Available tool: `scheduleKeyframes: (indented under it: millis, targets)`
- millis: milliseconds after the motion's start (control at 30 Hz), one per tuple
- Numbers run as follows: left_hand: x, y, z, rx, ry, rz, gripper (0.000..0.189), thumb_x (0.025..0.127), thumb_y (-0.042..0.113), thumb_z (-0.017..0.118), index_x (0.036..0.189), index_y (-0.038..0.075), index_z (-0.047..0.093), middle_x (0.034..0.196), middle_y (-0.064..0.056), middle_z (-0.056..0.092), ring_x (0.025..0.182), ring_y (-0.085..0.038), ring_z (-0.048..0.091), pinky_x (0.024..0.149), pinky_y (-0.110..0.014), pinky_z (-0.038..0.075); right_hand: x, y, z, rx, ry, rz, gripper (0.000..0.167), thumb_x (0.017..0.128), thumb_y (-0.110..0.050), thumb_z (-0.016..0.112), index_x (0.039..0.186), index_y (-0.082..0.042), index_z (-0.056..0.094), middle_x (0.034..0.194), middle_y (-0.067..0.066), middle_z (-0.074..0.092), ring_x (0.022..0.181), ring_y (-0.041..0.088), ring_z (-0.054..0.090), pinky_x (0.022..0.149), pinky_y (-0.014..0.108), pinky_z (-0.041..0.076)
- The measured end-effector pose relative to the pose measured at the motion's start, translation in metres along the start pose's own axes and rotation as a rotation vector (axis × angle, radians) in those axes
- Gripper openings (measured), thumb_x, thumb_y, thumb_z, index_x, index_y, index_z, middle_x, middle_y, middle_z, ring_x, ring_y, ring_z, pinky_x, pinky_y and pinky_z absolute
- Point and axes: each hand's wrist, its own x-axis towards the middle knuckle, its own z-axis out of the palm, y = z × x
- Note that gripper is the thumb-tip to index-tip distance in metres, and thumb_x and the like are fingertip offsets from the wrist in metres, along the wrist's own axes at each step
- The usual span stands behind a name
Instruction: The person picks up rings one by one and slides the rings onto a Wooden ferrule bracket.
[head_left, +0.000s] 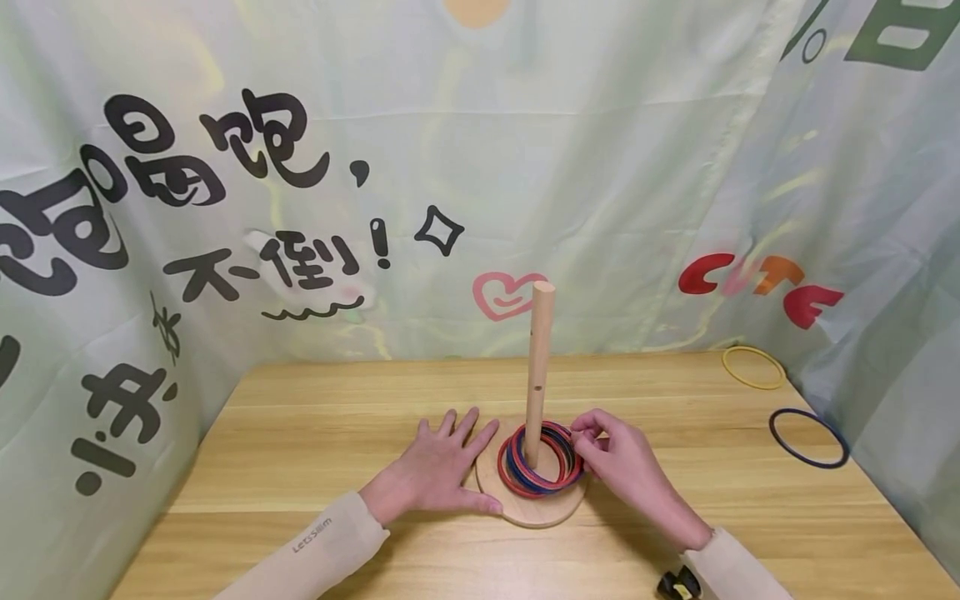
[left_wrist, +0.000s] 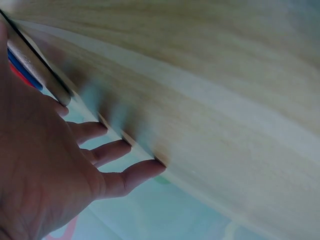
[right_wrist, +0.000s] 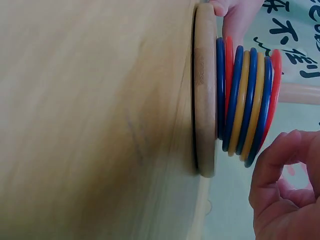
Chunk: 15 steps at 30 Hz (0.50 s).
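Observation:
A round wooden base with an upright wooden peg stands on the table. Several red, blue and yellow rings lie stacked around the peg, slightly tilted, with a red ring on top. My left hand lies with fingers spread at the left of the base, its thumb at the base's edge. At the stack's right edge is my right hand, thumb and fingers curled, right at the rings. I cannot tell whether they pinch a ring. In the right wrist view, this hand is beside the top rings.
On the right of the table lie a yellow ring and a dark blue ring, apart from the stack. A printed curtain hangs behind and beside the wooden table. A small black object is by the right sleeve.

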Motion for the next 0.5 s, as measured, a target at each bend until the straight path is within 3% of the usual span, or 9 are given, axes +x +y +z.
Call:
scheduleKeyframes:
  millis: [267,500]
  targets:
    - [0.001,-0.001,0.001,-0.004,-0.011,-0.007,0.121,0.088,0.095,0.05,0.177,0.02,0.02,0.177,-0.024,0.024,0.153,-0.057,0.035,0.106,-0.082,0.037,-0.007,0.015,-0.022,-0.115,0.095,-0.055,0.011,0.103,-0.006,0.069,0.111,-0.003,0.075,0.088,0.003,0.065,0.059,0.012,0.059,0.052,0.027,0.048]
    - [0.0,0.0,0.001,0.004,-0.022,-0.016,0.122,0.087,0.097,0.048,0.178,0.021,0.018,0.177,-0.023,0.023,0.153,-0.056,0.034,0.107,-0.081,0.037,-0.02,0.045,-0.061,-0.18,0.237,-0.139,0.008,0.103,-0.006,0.073,0.109,-0.002,0.076,0.085,0.001,0.064,0.065,0.005,0.056,0.054,0.025,0.047]
